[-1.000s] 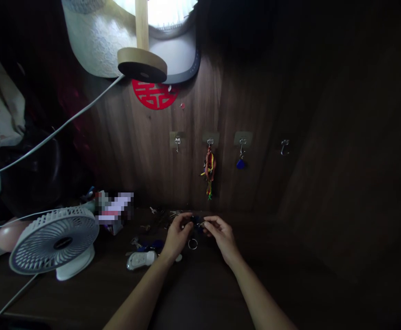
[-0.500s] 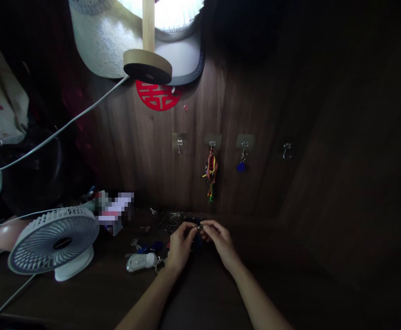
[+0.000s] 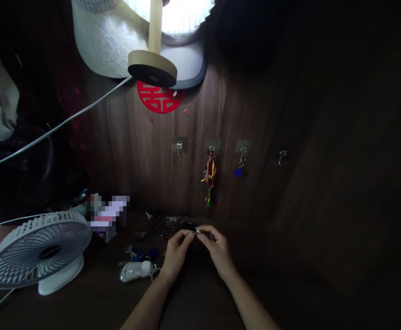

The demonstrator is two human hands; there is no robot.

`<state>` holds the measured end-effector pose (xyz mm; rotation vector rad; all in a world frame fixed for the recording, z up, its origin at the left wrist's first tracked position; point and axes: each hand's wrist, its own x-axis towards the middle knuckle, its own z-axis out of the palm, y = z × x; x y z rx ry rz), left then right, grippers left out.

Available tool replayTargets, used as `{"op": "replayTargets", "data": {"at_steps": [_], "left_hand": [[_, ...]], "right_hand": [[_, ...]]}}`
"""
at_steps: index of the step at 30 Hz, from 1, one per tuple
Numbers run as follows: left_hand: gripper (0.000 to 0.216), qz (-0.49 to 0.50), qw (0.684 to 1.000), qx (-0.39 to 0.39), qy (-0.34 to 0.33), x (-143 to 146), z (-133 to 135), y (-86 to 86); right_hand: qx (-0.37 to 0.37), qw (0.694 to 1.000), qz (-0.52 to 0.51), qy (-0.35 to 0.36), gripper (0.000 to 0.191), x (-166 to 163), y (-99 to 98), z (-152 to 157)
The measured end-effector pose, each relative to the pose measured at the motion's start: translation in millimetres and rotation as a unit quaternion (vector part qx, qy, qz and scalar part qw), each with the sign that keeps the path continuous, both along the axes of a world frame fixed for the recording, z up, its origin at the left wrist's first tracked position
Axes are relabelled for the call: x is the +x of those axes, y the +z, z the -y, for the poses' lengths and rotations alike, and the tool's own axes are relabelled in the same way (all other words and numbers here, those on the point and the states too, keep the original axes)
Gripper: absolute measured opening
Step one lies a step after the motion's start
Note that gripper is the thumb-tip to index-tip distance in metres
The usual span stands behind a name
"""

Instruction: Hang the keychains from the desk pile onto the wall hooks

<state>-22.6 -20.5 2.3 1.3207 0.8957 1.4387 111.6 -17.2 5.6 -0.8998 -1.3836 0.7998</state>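
Observation:
Between the fingertips of both hands is a small shiny metal piece, seemingly a key ring (image 3: 195,233); its finer shape is too small to make out. My left hand (image 3: 176,252) pinches it from the left, and my right hand (image 3: 217,250) pinches it from the right. Just behind the hands, loose keys (image 3: 173,221) lie on the dark wooden surface. To the left of my left hand are a silvery-white key fob (image 3: 136,271) with a metal ring and some blue tags (image 3: 152,253). Whatever lies directly under the hands is hidden in shadow.
A white fan (image 3: 45,252) stands at the left, with a pixelated box behind it. Hooks on the back panel hold a colourful braided cord (image 3: 209,176) and a blue tag (image 3: 238,172). A lamp (image 3: 152,68) and caps (image 3: 104,46) hang above; a white cable crosses the left.
The view has shifted slightly, so the fan and desk items sit lower and further left. Both hands keep their pinch on the metal piece, with only small finger movement.

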Motion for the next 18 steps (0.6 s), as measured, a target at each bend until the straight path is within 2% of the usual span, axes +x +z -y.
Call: {"op": "replayTargets", "data": {"at_steps": [10,14,18], "left_hand": [[0.032,-0.121,0.992,0.046,0.007,0,8,0.7],[0.025,-0.167,0.981,0.086,0.047,-2,14,2.6],[0.021,-0.204,0.971,0.117,0.035,-3,18,3.6]], "right_hand": [[-0.041,0.999,-0.022,0.004,0.028,0,7.7,7],[-0.037,0.994,-0.089,-0.05,0.03,15,17.9,-4],[-0.023,0.984,-0.131,-0.117,0.037,43,39.7,-22]]}}
